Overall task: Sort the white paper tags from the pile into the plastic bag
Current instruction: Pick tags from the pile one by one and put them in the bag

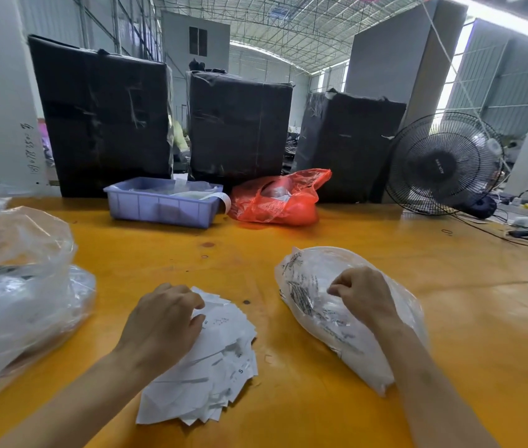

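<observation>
A pile of white paper tags (217, 370) lies fanned out on the orange table (288, 247) in front of me. My left hand (162, 324) rests on top of the pile, fingers curled down and pinching at the upper tags. To the right lies a clear plastic bag (308, 286) with printed text, holding white tags. My right hand (363, 292) sits on this bag with fingers closed, gripping its plastic near the top.
A large clear bag of tags (20, 302) bulges at the left edge. At the back stand a lilac plastic bin (159, 205), a red plastic bag (275, 202), three black wrapped boxes (236, 127) and a black fan (444, 163) with cables.
</observation>
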`<move>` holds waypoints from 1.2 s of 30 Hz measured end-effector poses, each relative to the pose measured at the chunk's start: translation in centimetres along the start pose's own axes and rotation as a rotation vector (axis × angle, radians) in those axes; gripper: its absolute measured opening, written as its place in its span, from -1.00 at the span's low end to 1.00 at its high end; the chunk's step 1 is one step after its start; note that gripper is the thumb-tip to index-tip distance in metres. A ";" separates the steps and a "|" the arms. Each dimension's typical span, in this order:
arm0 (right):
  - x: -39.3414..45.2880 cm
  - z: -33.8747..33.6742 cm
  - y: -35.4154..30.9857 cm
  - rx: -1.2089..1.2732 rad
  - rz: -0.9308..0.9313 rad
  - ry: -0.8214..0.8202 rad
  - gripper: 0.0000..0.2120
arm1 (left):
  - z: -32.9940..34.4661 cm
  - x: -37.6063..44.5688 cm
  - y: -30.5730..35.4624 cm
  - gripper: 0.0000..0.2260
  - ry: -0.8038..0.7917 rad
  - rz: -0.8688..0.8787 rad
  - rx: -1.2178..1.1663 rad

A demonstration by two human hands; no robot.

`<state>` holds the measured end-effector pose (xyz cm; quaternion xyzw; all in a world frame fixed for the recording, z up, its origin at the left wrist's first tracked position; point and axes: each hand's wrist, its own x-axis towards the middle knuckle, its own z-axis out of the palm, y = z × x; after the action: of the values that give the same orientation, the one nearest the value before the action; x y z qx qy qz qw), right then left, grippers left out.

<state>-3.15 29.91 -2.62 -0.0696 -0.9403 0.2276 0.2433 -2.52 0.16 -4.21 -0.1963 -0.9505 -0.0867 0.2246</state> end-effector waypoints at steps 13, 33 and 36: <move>-0.2 0.0 -0.2 -0.103 0.127 -0.081 -0.90 | 0.9 0.0 -0.3 -0.77 -0.026 -0.033 -0.093; -2.1 -0.8 -7.1 1.171 0.004 -0.197 -0.89 | -1.6 0.3 2.3 -0.44 -0.113 -0.323 -1.247; -4.1 1.0 -10.2 1.049 -0.119 -0.345 -0.88 | -2.5 0.4 2.9 -0.47 -0.357 -0.403 -1.534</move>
<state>-0.30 19.51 -0.47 0.1526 -0.7294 0.6592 0.1003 -0.63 2.32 -1.63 -0.1316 -0.6650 -0.7202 -0.1474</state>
